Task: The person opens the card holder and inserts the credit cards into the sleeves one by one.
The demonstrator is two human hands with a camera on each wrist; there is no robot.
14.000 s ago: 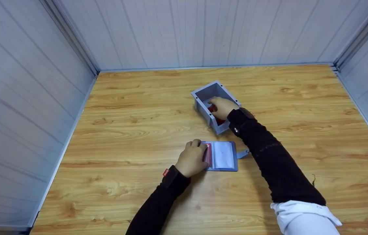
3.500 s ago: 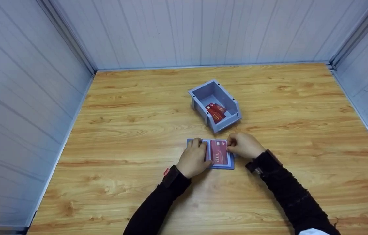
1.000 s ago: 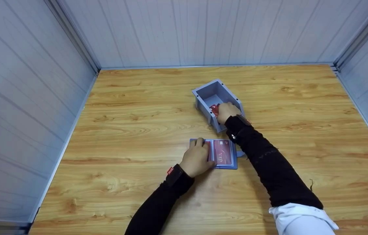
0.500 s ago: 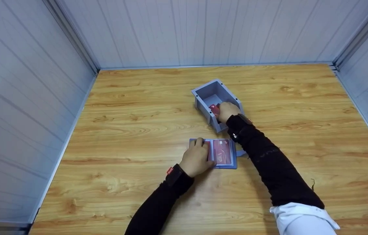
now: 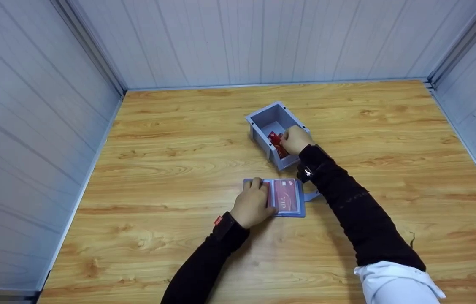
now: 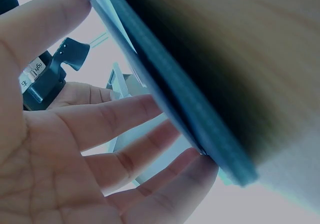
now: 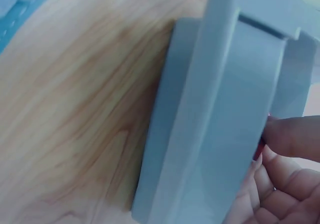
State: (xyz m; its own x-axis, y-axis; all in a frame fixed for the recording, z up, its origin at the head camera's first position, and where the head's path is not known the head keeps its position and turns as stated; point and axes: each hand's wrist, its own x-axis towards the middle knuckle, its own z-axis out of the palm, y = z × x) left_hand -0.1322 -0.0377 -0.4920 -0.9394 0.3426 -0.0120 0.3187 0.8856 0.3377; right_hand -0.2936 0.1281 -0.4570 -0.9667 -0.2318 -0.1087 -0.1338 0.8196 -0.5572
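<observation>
Left hand [image 5: 251,204]: fingers spread out, pressing the blue card holder [image 5: 301,207] at the middle of the frame; it hides most of the left page.
Gray box [image 5: 259,136]: just above the holder.
VIP card [image 5: 286,196]: on the holder's right page.
Right hand [image 5: 297,140]: pinches a red card [image 5: 277,142] inside the box, covering its right side.

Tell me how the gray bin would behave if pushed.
The gray bin looks like plastic, so probably stiff and light for its size. Sitting flat on the glossy wood-grain tabletop, it would likely slide rather than tip.
</observation>
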